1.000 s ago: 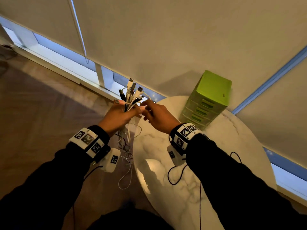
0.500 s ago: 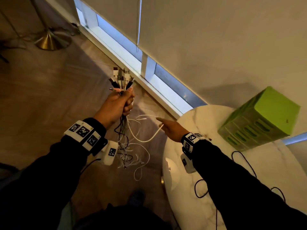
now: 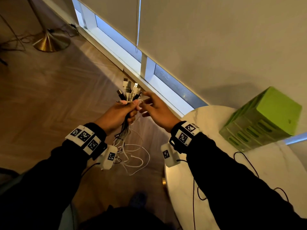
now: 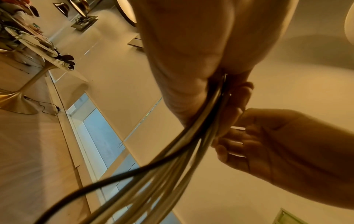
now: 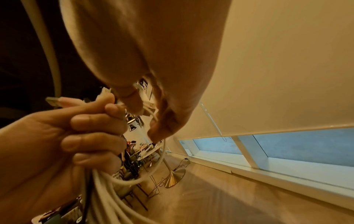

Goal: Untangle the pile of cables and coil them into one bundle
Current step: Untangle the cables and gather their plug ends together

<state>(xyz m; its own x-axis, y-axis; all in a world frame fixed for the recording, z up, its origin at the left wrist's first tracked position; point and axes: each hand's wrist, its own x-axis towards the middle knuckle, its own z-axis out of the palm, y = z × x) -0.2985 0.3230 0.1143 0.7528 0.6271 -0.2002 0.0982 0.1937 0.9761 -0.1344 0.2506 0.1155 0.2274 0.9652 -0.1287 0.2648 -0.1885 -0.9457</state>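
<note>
Head view: left hand [image 3: 122, 112] fisted round the cables [image 3: 127, 92], left of the table [image 3: 207, 123] and clear of its rim. Right hand [image 3: 157, 110] part spread, thumb and forefinger apparently pinching a white cable [image 5: 162, 154]. Plug ends gathered; tails hang tangled, uncoiled. Open floor left of table; window wall close beyond.

White and black cables [image 3: 125, 130], bunched, plugs up, tails dangling, perhaps tangled

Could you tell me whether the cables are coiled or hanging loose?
Loose: the left hand grips the cables near their plugs; below, they dangle uncoiled.
</note>
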